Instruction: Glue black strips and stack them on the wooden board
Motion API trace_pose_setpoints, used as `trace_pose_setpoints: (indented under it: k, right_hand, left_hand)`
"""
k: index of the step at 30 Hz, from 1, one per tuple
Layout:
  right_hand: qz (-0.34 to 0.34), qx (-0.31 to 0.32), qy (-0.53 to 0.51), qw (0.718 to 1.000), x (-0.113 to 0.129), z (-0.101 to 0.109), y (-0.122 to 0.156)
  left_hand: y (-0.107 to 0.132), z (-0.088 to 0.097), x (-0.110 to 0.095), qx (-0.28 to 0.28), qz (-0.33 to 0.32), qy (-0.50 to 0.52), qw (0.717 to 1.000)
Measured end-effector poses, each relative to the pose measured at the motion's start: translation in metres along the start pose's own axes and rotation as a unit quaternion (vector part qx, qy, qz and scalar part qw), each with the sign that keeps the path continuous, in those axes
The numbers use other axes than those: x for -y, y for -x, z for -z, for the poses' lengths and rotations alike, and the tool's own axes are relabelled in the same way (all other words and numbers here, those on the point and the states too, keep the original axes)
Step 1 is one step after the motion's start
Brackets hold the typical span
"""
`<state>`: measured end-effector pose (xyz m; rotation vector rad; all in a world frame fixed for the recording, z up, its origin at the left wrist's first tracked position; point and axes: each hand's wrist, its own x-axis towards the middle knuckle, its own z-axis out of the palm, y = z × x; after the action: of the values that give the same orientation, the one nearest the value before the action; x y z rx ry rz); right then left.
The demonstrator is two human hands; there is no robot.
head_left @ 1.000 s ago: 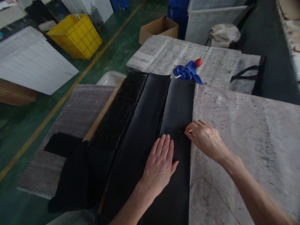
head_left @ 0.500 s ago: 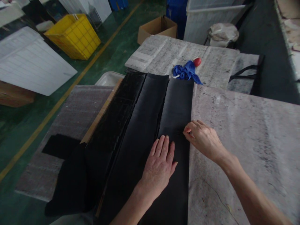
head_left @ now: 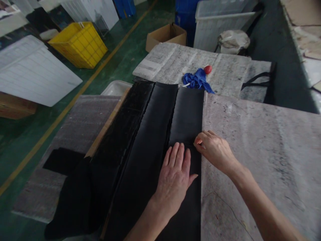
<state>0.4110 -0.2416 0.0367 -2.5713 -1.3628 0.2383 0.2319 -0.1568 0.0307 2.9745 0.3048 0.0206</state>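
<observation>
Worktop (head_left: 250, 147), pale, dark-marked. Lying on it: black strips (head_left: 187, 115), side by side, lengthwise; near their far end, blue cloth (head_left: 197, 79), crumpled; just beside that, red item (head_left: 207, 69), rounded.

No text, label, brand, number or sign can be read here.

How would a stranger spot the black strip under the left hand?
Start at the pale, stained surface filling the lower right. Along its left edge, long black strips run side by side; take the rightmost strip, bordering that surface. Unlike its neighbours, it has the left hand laid mostly over it and the right hand at its right edge.
</observation>
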Motion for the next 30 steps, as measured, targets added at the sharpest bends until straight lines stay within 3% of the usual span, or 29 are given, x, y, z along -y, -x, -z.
trace_pose_setpoints:
  k: [7, 30]
  right_hand:
    - [-0.015, 0.009, -0.01, 1.0, 0.0, 0.0, 0.0]
    - [-0.009, -0.001, -0.03, 1.0, -0.003, -0.001, 0.0]
  left_hand:
    - [0.002, -0.023, -0.004, -0.012, -0.018, 0.012, 1.0]
    - [0.013, -0.021, -0.006, -0.005, -0.011, 0.025, 1.0]
